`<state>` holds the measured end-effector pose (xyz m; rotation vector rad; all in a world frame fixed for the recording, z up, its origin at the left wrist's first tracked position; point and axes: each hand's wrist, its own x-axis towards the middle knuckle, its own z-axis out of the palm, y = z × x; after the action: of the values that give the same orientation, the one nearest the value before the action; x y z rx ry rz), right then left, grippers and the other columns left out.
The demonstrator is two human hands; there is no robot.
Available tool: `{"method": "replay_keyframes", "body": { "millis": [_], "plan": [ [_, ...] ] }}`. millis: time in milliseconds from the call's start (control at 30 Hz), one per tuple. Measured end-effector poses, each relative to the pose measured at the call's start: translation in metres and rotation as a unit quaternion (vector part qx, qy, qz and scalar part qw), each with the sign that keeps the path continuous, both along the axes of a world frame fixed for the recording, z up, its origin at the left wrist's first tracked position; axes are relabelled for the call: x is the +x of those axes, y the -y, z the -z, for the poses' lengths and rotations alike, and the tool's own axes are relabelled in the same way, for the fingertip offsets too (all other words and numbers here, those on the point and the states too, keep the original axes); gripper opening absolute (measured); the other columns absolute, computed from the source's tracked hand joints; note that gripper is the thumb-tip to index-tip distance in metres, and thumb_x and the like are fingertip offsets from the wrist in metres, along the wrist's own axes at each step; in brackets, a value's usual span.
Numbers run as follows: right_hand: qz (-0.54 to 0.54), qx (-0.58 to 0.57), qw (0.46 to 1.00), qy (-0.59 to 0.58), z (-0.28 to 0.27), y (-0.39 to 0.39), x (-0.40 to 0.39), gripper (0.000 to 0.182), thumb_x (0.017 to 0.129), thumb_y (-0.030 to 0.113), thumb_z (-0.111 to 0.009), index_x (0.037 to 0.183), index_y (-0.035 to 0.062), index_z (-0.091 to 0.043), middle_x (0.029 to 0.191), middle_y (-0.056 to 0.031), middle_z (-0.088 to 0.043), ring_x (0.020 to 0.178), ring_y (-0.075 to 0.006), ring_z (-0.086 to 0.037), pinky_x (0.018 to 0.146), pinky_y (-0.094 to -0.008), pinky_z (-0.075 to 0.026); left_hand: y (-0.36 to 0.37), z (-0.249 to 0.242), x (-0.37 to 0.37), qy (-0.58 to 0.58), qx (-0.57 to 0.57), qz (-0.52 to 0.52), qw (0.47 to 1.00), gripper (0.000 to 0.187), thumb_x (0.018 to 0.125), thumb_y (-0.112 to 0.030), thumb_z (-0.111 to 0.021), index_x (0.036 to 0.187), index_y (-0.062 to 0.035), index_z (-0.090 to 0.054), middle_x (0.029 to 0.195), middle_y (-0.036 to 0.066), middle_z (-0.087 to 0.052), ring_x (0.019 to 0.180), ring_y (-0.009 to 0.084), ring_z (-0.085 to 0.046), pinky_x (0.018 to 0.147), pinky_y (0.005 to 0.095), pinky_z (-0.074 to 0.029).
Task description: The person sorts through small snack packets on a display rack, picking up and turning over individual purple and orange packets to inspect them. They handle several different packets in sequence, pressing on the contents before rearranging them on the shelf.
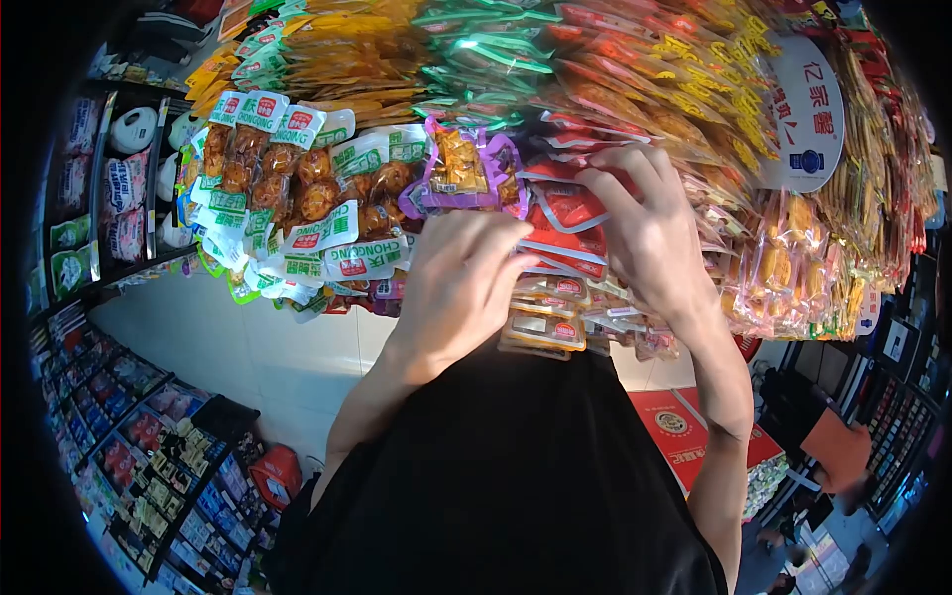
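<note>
A big heap of small snack packets fills the top of the view. My right hand (pixel 650 233) is raised into the heap, its fingers curled around a bunch of red snack packets (pixel 560 208). My left hand (pixel 461 283) is beside it, back towards me, its fingertips pressed against the same red packets; its palm is hidden. Just above the left hand lies a purple-edged packet (pixel 466 169). To the left are green-and-white labelled packets of brown snacks (pixel 297 178). Below both hands lie tan packets with red labels (pixel 545 327). My black top (pixel 506 476) covers the lower middle.
A round white sign with red characters (pixel 808 109) hangs at the upper right among yellow packets (pixel 783 268). Stocked shelves stand at the left (pixel 109 178) and lower left (pixel 149 456). A red carton (pixel 679 421) sits lower right on the pale floor (pixel 248 347).
</note>
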<state>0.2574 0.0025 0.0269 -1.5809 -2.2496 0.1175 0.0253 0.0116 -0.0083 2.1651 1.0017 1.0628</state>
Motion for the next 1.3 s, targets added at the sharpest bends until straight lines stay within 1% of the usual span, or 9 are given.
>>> {"method": "replay_keyframes", "body": {
  "millis": [100, 200, 333, 567, 867, 967, 1133, 1233, 1300],
  "plan": [
    [-0.017, 0.019, 1.000, -0.003, 0.003, -0.002, 0.000, 0.035, 0.071, 0.000, -0.072, 0.106, 0.0032, -0.070, 0.116, -0.0124, -0.065, 0.111, -0.0337, -0.060, 0.087, -0.0452, -0.053, 0.007, 0.008, 0.006, -0.130, -0.033, 0.070, 0.988, 0.032, 0.084, -0.006, -0.078, 0.115, -0.0023, -0.070, 0.126, 0.013, -0.063, 0.114, 0.0329, -0.060, 0.096, 0.0458, -0.047],
    [-0.024, 0.023, 0.999, 0.006, 0.002, 0.001, 0.000, 0.035, 0.072, 0.002, -0.072, 0.107, 0.0029, -0.070, 0.116, -0.0125, -0.065, 0.112, -0.0339, -0.060, 0.090, -0.0451, -0.053, 0.007, 0.016, 0.012, -0.168, -0.008, 0.071, 0.983, 0.031, 0.084, -0.005, -0.077, 0.115, -0.0020, -0.070, 0.125, 0.013, -0.063, 0.112, 0.0335, -0.059, 0.093, 0.0460, -0.047],
    [-0.048, 0.025, 0.998, 0.031, -0.004, 0.010, -0.002, 0.038, 0.073, 0.007, -0.072, 0.111, 0.0030, -0.069, 0.119, -0.0132, -0.064, 0.116, -0.0341, -0.059, 0.095, -0.0454, -0.053, -0.003, 0.023, 0.018, -0.132, -0.008, 0.066, 0.989, 0.030, 0.075, 0.003, -0.069, 0.105, 0.0013, -0.072, 0.117, 0.014, -0.066, 0.105, 0.0321, -0.061, 0.091, 0.0463, -0.049],
    [-0.056, -0.026, 0.997, 0.038, 0.003, 0.023, -0.001, 0.042, 0.080, 0.010, -0.071, 0.121, 0.0056, -0.064, 0.137, -0.0161, -0.055, 0.127, -0.0373, -0.053, 0.101, -0.0501, -0.051, -0.012, 0.017, 0.020, -0.105, 0.010, 0.054, 0.993, 0.018, 0.077, 0.001, -0.071, 0.095, -0.0001, -0.073, 0.105, 0.012, -0.070, 0.093, 0.0298, -0.065, 0.084, 0.0420, -0.054],
    [-0.140, 0.016, 0.990, -0.021, 0.010, 0.032, -0.001, 0.041, 0.080, 0.013, -0.076, 0.119, 0.0118, -0.064, 0.146, -0.0160, -0.051, 0.133, -0.0387, -0.051, 0.102, -0.0525, -0.050, -0.009, 0.026, 0.019, -0.065, 0.001, 0.017, 0.998, 0.020, 0.081, 0.002, -0.071, 0.100, -0.0015, -0.073, 0.106, 0.012, -0.071, 0.098, 0.0321, -0.068, 0.086, 0.0426, -0.055],
    [-0.082, -0.062, 0.982, -0.156, 0.012, 0.036, -0.005, 0.044, 0.080, 0.014, -0.077, 0.122, 0.0128, -0.064, 0.146, -0.0151, -0.051, 0.135, -0.0382, -0.050, 0.104, -0.0519, -0.049, -0.008, 0.028, 0.012, -0.038, -0.039, 0.029, 0.998, 0.022, 0.087, 0.006, -0.067, 0.108, 0.0034, -0.072, 0.111, 0.017, -0.070, 0.098, 0.0372, -0.068, 0.087, 0.0445, -0.055],
    [-0.092, -0.044, 0.994, 0.025, 0.015, 0.032, 0.000, 0.025, 0.079, 0.017, -0.079, 0.101, 0.0053, -0.076, 0.149, -0.0124, -0.053, 0.138, -0.0369, -0.048, 0.109, -0.0496, -0.045, 0.000, 0.027, 0.012, 0.012, -0.070, -0.010, 0.997, 0.017, 0.090, 0.009, -0.065, 0.105, 0.0030, -0.070, 0.111, 0.016, -0.070, 0.097, 0.0361, -0.069, 0.085, 0.0410, -0.056],
    [-0.086, -0.041, 0.995, 0.035, 0.011, 0.030, -0.003, 0.018, 0.078, 0.016, -0.078, 0.088, 0.0018, -0.077, 0.149, -0.0140, -0.053, 0.137, -0.0364, -0.049, 0.110, -0.0486, -0.045, 0.006, 0.030, 0.010, 0.012, -0.068, -0.013, 0.998, 0.017, 0.089, 0.011, -0.064, 0.102, 0.0021, -0.069, 0.113, 0.016, -0.070, 0.098, 0.0356, -0.069, 0.085, 0.0409, -0.055],
    [-0.077, -0.034, 0.996, 0.029, 0.012, 0.029, -0.005, 0.018, 0.077, 0.015, -0.078, 0.089, 0.0014, -0.077, 0.147, -0.0152, -0.055, 0.135, -0.0361, -0.051, 0.110, -0.0485, -0.045, 0.010, 0.030, 0.009, 0.002, -0.064, -0.012, 0.998, 0.018, 0.087, 0.012, -0.064, 0.100, 0.0015, -0.069, 0.114, 0.016, -0.069, 0.099, 0.0358, -0.069, 0.087, 0.0417, -0.055]
  ]
}}
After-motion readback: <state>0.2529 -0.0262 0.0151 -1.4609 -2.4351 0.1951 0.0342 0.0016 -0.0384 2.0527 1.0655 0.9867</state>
